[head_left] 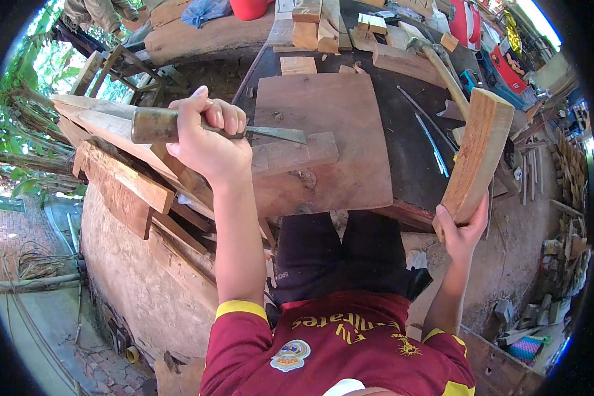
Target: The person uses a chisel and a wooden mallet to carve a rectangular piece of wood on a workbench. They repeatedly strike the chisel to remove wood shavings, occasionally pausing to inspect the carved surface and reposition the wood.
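Note:
My left hand (212, 138) is closed round the wooden handle of a chisel (277, 133), its metal blade pointing right over a short rectangular wood piece (310, 153). That piece lies on a wide brown board (336, 191) on the dark worktable (416, 165). At the right, my right hand (462, 231) grips the lower end of an upright, tilted light-brown wooden block (476, 148), beside the table's edge.
Planks (125, 178) lean at the left. Offcuts (307, 33), a long-handled tool (445, 76), thin rods (429, 142), a red container (247, 8) and a red toolbox (505, 69) lie toward the back. Scrap wood (561, 211) is piled at the right.

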